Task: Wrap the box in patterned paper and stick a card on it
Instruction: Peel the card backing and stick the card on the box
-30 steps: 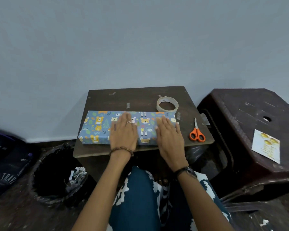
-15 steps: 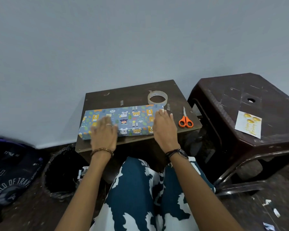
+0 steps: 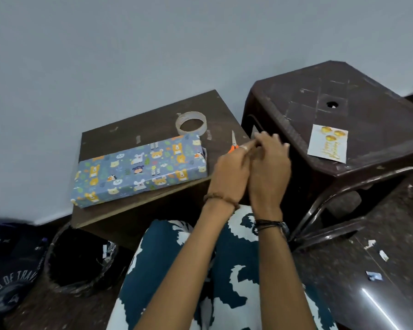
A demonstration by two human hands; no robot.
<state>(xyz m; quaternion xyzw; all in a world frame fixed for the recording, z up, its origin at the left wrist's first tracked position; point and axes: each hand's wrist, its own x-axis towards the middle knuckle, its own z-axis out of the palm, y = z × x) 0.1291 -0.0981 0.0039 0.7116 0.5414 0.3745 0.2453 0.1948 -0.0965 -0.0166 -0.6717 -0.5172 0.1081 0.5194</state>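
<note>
scissors: only the blade tip and a bit of orange handle show; the left hand covers the rest.
right hand: fingertips motion-blurred; cannot tell whether they hold anything.
bag: cut off by the left edge, lettering partly readable.
bin: contents too dark to tell.

Both hands off the wrapped box, now together beside the scissors.

Head view, downward over hands
</note>
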